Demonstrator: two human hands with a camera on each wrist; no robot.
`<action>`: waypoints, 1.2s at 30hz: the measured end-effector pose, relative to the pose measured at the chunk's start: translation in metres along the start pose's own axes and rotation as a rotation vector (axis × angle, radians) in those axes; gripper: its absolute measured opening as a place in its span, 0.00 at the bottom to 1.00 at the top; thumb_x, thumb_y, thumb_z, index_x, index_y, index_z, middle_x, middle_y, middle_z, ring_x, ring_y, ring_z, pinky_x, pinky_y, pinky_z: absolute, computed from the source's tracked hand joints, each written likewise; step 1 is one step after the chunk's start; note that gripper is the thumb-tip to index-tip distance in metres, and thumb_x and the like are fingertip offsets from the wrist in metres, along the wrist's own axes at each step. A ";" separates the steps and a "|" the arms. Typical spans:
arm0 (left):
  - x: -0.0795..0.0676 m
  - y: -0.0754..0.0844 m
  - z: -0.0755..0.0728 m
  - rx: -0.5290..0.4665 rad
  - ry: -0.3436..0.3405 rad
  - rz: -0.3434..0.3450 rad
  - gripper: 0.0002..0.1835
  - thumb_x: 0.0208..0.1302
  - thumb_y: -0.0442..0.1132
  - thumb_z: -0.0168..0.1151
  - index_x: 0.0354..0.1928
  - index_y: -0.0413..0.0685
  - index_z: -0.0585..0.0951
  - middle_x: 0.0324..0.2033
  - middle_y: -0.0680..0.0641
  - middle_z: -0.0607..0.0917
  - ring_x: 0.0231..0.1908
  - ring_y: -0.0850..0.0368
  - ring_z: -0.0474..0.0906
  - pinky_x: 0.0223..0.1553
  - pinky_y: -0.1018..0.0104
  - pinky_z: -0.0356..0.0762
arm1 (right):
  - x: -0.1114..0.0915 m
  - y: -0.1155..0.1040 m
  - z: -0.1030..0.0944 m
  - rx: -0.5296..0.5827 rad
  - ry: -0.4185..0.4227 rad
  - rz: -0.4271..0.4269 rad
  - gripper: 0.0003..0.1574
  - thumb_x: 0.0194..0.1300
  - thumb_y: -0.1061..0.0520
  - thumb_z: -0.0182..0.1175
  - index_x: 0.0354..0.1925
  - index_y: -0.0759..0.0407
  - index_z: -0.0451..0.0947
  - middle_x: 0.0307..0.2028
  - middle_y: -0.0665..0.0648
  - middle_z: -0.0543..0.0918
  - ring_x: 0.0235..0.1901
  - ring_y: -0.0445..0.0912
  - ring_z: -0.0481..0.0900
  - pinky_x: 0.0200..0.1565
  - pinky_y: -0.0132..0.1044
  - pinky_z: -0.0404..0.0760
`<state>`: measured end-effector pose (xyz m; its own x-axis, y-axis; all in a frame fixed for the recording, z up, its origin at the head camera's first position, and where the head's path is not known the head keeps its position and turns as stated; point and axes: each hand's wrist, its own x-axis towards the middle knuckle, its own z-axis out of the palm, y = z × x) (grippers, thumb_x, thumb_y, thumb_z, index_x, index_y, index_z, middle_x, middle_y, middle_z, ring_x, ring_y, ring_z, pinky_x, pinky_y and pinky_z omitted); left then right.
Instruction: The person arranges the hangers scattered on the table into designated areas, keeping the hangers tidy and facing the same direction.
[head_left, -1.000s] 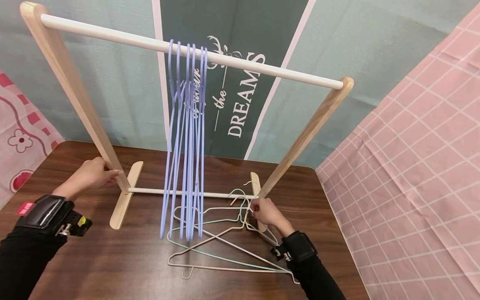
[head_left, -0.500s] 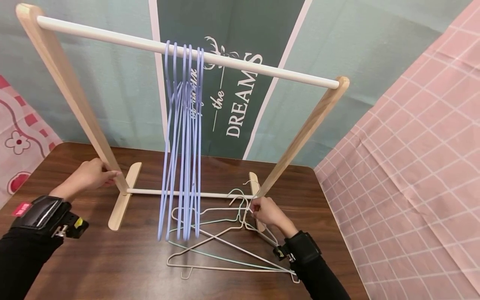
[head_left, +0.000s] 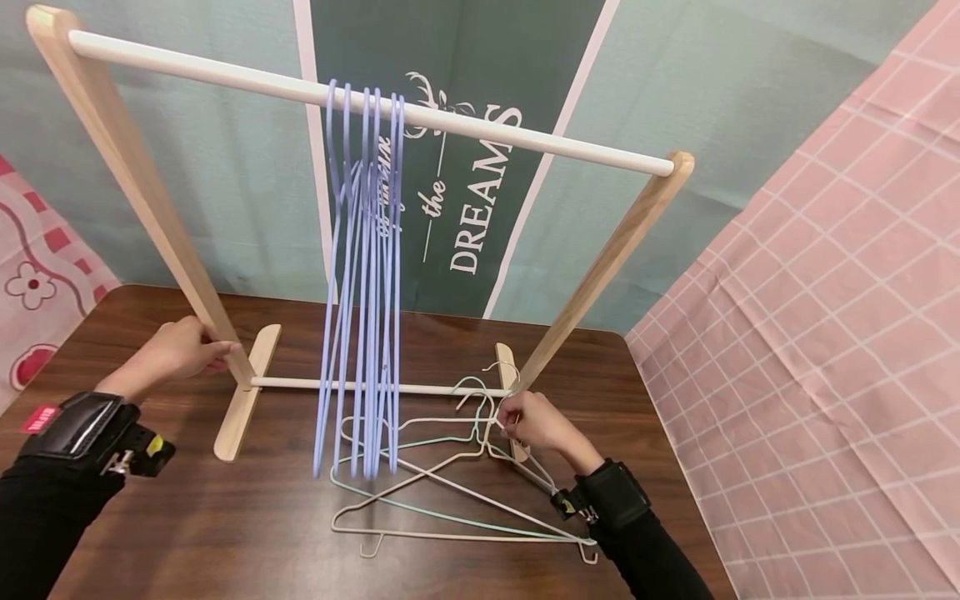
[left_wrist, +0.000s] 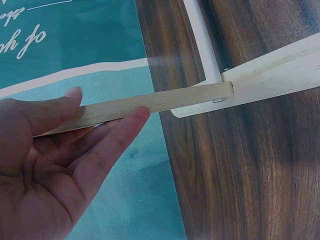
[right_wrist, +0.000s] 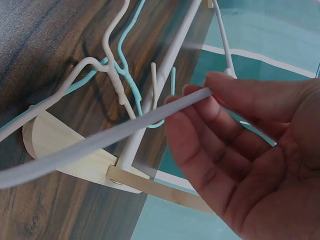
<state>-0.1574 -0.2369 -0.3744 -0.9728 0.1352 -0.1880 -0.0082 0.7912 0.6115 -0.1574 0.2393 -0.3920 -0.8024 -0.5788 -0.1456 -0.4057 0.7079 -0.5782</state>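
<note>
Toward the left of the head view, the person's left hand [head_left: 183,348] grips the lower part of the left wooden post [head_left: 150,200], thumb on one side and fingers on the other. That seems a light, steadying hold; it serves best if it braces the post without pulling the stand sideways.

Low and right of centre, the right hand [head_left: 536,422] pinches a whitish hanger [right_wrist: 100,142] between thumb and fingertips, beside the foot of the right wooden post [head_left: 603,275]. Whether the pinch sits at the neck or on the hook cannot be told. A hold that near the end would probably let the frame swing, so a slow, level motion would suit it.

The whitish hanger crosses a teal hanger [right_wrist: 128,79] and a beige hanger [right_wrist: 115,82] at lower centre, their hooks bunched near the lower rail [head_left: 442,389]. Snagging looks the main risk; easing the held one upward and clear of those hooks should help.

At upper centre, lavender hangers [head_left: 372,333] hang closely from the white upper rail [head_left: 510,133], their lower ends overlapping the loose ones in the frame, so care is due there too.
</note>
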 end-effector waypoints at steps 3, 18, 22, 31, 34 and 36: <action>0.001 -0.002 0.001 0.001 0.006 0.009 0.20 0.65 0.40 0.54 0.34 0.21 0.77 0.17 0.49 0.81 0.20 0.59 0.77 0.21 0.64 0.73 | -0.001 -0.001 -0.002 0.034 -0.023 -0.008 0.06 0.52 0.71 0.62 0.24 0.64 0.77 0.16 0.49 0.75 0.14 0.44 0.74 0.18 0.30 0.71; -0.001 0.003 0.000 0.012 0.002 0.003 0.18 0.65 0.38 0.53 0.34 0.21 0.76 0.17 0.51 0.80 0.19 0.60 0.77 0.21 0.65 0.72 | -0.005 -0.007 -0.010 0.227 -0.170 0.019 0.12 0.53 0.77 0.52 0.29 0.66 0.79 0.22 0.62 0.80 0.20 0.59 0.78 0.23 0.49 0.78; -0.002 0.004 -0.001 0.010 0.001 0.004 0.19 0.65 0.38 0.53 0.34 0.21 0.77 0.17 0.51 0.80 0.19 0.60 0.77 0.21 0.65 0.72 | -0.006 -0.007 -0.010 0.278 -0.219 0.035 0.12 0.53 0.77 0.51 0.31 0.70 0.79 0.22 0.62 0.80 0.20 0.57 0.78 0.22 0.45 0.79; -0.001 0.003 0.000 -0.010 -0.007 -0.012 0.20 0.65 0.39 0.53 0.36 0.19 0.75 0.17 0.50 0.80 0.20 0.60 0.77 0.21 0.65 0.72 | -0.008 -0.014 -0.012 0.330 -0.311 0.046 0.08 0.54 0.76 0.54 0.30 0.69 0.78 0.22 0.58 0.79 0.22 0.57 0.78 0.21 0.34 0.78; -0.001 0.003 0.000 -0.010 -0.003 -0.010 0.20 0.65 0.39 0.53 0.36 0.19 0.75 0.17 0.50 0.80 0.20 0.60 0.77 0.21 0.65 0.72 | -0.008 -0.016 -0.012 0.344 -0.322 0.038 0.09 0.52 0.77 0.54 0.30 0.69 0.77 0.21 0.57 0.80 0.21 0.56 0.77 0.21 0.34 0.77; -0.001 0.003 0.000 -0.011 0.000 -0.008 0.20 0.65 0.38 0.53 0.36 0.19 0.75 0.17 0.50 0.80 0.20 0.60 0.77 0.21 0.65 0.72 | -0.009 -0.016 -0.012 0.352 -0.326 0.032 0.09 0.52 0.77 0.55 0.29 0.69 0.77 0.21 0.57 0.79 0.21 0.54 0.77 0.21 0.36 0.78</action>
<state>-0.1566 -0.2346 -0.3728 -0.9727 0.1288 -0.1933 -0.0188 0.7857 0.6184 -0.1490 0.2378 -0.3713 -0.6102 -0.6958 -0.3788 -0.1652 0.5794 -0.7981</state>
